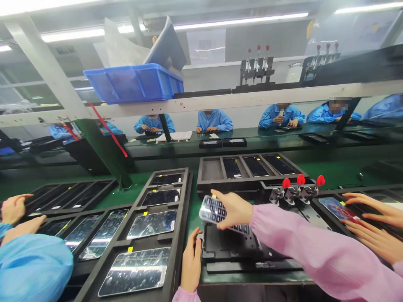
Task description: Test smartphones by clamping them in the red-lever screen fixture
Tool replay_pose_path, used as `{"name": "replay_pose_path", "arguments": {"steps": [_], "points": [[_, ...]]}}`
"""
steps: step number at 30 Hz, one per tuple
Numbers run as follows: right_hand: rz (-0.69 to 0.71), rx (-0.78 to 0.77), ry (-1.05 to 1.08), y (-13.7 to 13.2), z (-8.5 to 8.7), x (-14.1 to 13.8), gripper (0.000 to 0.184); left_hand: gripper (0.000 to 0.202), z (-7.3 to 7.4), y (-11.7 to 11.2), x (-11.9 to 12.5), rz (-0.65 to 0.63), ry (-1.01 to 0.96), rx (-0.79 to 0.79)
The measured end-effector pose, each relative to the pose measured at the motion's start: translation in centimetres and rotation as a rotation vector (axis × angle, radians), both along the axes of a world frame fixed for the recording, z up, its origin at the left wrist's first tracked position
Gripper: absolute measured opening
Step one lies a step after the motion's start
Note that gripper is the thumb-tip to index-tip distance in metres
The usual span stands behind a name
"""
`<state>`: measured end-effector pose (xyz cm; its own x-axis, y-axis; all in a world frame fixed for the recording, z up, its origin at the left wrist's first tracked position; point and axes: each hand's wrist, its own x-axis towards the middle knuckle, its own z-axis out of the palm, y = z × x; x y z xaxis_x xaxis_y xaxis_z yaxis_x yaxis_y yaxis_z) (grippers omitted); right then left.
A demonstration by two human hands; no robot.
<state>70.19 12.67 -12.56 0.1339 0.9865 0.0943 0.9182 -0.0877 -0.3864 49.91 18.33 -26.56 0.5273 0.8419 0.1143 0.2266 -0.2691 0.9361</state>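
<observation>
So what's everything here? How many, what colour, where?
bench: one, green, in front
trays: several, black, on bench
phone screens: at least ten, dark, in trays
fixture: one, black, front centre
toggle clamps: three, red-tipped silver, behind fixture
patterned panel: one, pale with dark squares, in right grip
plastic bin: one, blue, upper shelf
ceiling lights: several, white, overhead
workers: at least five, blue-clothed, beyond bench
neighbours' hands: four, bare, two each side
left grip: one, pink-cuffed, fixture's left edge
right grip: one, pink-sleeved, above fixture

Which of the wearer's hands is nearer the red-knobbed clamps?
Right. The right hand holds a panel left of the clamps; the left hand is farther left.
</observation>
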Motion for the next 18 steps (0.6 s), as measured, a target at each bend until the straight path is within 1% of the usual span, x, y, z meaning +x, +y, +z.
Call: {"name": "replay_pose_path", "arguments": {"steps": [2, 4, 6, 7, 9, 11, 12, 15, 18], "points": [[-0.152, 0.040, 0.023, 2.6, 2.6, 1.4, 0.101, 0.043, 0.0, 0.0, -0.1, -0.006, 0.011, -0.004], [-0.322, 0.059, 0.027, 6.0, 4.8, 3.2, 0.097, 0.044, 0.0, 0.0, -0.1, -0.001, 0.019, -0.013], [-0.475, 0.044, 0.043, 9.6, 6.1, 5.0, 0.087, 0.046, -0.1, 0.0, -0.1, 0.008, 0.022, -0.021], [-0.538, 0.027, 0.057, 11.1, 6.5, 5.8, 0.080, 0.046, -0.2, 0.0, -0.1, 0.011, 0.024, -0.024], [-0.613, -0.005, 0.093, 13.8, 6.5, 7.0, 0.058, 0.046, -0.4, 0.0, -0.1, 0.029, 0.026, -0.029], [-0.637, -0.019, 0.132, 15.6, 6.0, 7.7, 0.041, 0.046, -0.8, 0.1, 0.0, 0.068, 0.014, -0.022], [-0.640, -0.018, 0.151, 16.3, 5.6, 7.9, 0.037, 0.046, -0.9, 0.2, 0.1, 0.088, 0.004, -0.011], [-0.639, 0.000, 0.207, 17.8, 4.7, 7.8, 0.036, 0.043, -0.8, 0.4, 0.2, 0.103, 0.009, 0.038], [-0.653, 0.043, 0.266, 18.4, 4.1, 7.2, 0.035, 0.030, 0.2, 0.4, 0.3, 0.073, 0.070, 0.046]]}}
